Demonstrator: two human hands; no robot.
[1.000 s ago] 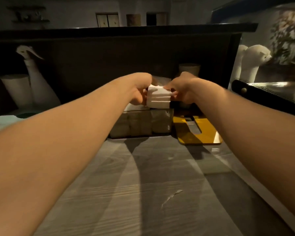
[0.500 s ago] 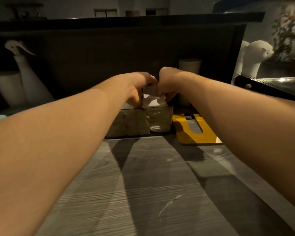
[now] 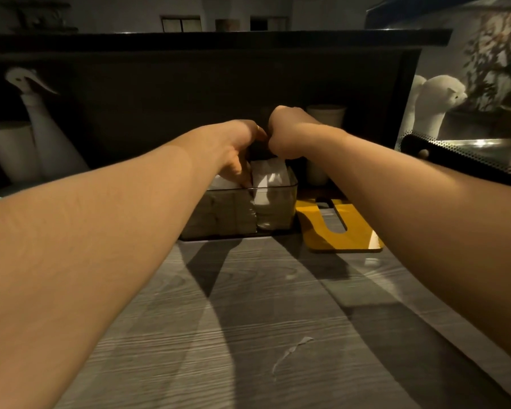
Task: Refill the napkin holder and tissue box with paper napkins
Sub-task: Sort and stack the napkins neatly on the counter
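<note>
A smoky clear plastic box stands at the far end of the grey wooden table. Folded napkins fill its left part. A white napkin stack stands upright in its right end, partly above the rim. My left hand reaches down with its fingers along the stack's left side. My right hand is curled over the stack's top, its fingertips hidden. A flat yellow piece with a slot lies right of the box.
A dark counter wall rises just behind the box. At the left stand a white spray bottle and a white cup. Another cup is behind my right hand. A perforated metal tray and a white figurine sit right. A small scrap lies on the table.
Both hands have lowered the white napkin stack from above the box into its right end, and my hands have come closer together over it.
</note>
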